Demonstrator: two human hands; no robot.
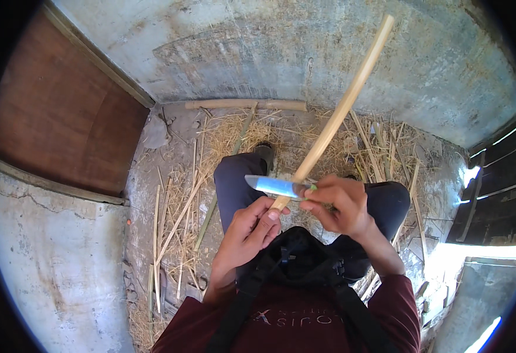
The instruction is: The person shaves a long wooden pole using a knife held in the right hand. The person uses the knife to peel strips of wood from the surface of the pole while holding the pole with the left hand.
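Note:
A long pale strip of bamboo (346, 106) slants up and away to the right from between my knees. Its near end is gripped by my left hand (249, 229), thumb on top and fingers wrapped round it. My right hand (341, 203) is closed on the handle of a knife (273, 185), most of the handle being covered by the fingers. The broad shiny blade lies across the bamboo just beyond my left hand, its tip pointing left. Whether the edge bites into the bamboo I cannot tell.
Pale shavings (225, 138) and thin bamboo strips (178, 220) litter the floor around my legs. A bamboo pole (246, 105) lies along the foot of the stained wall (234, 56). At the left is a brown door panel (70, 100); dark slats (490, 197) stand at the right.

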